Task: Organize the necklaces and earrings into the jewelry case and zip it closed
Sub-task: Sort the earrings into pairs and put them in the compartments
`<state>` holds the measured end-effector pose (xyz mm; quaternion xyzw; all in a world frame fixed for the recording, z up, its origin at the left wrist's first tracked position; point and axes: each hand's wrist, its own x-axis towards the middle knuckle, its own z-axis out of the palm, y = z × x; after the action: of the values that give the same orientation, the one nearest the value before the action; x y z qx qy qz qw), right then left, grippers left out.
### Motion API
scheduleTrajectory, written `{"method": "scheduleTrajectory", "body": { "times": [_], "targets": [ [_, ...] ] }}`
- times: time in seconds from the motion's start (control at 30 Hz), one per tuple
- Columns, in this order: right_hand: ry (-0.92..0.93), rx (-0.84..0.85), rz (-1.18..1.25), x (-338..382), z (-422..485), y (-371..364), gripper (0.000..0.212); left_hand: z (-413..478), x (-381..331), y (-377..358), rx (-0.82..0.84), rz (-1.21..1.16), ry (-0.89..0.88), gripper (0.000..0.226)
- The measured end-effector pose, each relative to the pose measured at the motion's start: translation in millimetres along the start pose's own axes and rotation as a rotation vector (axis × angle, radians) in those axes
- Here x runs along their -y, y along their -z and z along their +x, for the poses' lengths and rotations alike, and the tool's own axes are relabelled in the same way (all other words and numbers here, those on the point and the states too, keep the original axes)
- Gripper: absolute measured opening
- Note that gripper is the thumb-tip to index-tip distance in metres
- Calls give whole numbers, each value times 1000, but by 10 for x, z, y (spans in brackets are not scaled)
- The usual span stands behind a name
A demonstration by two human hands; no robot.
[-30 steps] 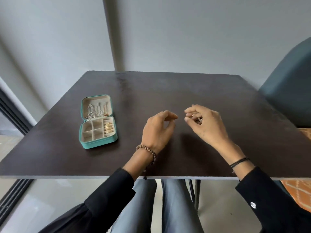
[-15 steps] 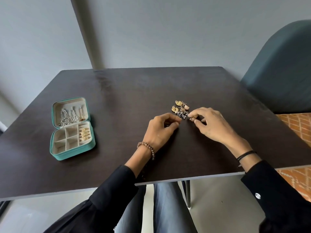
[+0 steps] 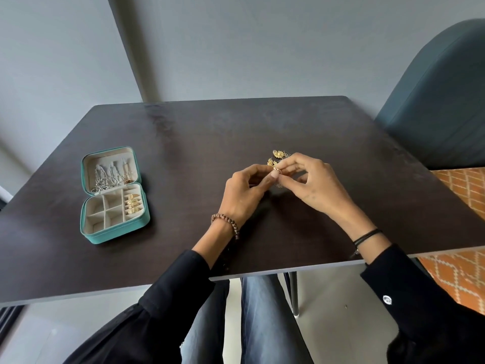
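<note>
Fingertips of left hand [image 3: 245, 191] and right hand [image 3: 319, 186] pinch one small gold earring [image 3: 277, 171]; open teal jewelry case [image 3: 115, 233] lies at nine o'clock.

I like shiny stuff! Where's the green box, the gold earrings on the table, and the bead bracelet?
Green box [image 3: 118, 232]: head view, front outer wall.
Gold earrings [image 3: 278, 154]: head view, the far flower-shaped one.
Bead bracelet [image 3: 231, 222]: head view, beads on the left wrist.

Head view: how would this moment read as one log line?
left hand: pinches gold earring | right hand: pinches same earring | jewelry case: open | other earrings: loose on table
</note>
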<state>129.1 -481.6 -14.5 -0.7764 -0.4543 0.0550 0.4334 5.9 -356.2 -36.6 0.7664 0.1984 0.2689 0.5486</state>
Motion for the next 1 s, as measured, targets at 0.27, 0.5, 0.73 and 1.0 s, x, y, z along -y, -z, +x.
{"method": "scheduleTrajectory", "body": {
  "times": [0.27, 0.5, 0.73, 1.0],
  "targets": [
    [-50, 35, 307, 90, 84, -174, 22, 121, 69, 210, -80, -232, 63, 19],
    [-136, -203, 322, -161, 310, -46, 7, 339, 193, 253, -98, -210, 19, 18],
    [-216, -335, 202, -489, 382, -25, 3, 364, 226, 260, -74, -214, -25, 14],
    [-164, -258, 12, -486, 388, -87, 13, 371, 236, 286, -124, -338, -10, 19]
  ]
}}
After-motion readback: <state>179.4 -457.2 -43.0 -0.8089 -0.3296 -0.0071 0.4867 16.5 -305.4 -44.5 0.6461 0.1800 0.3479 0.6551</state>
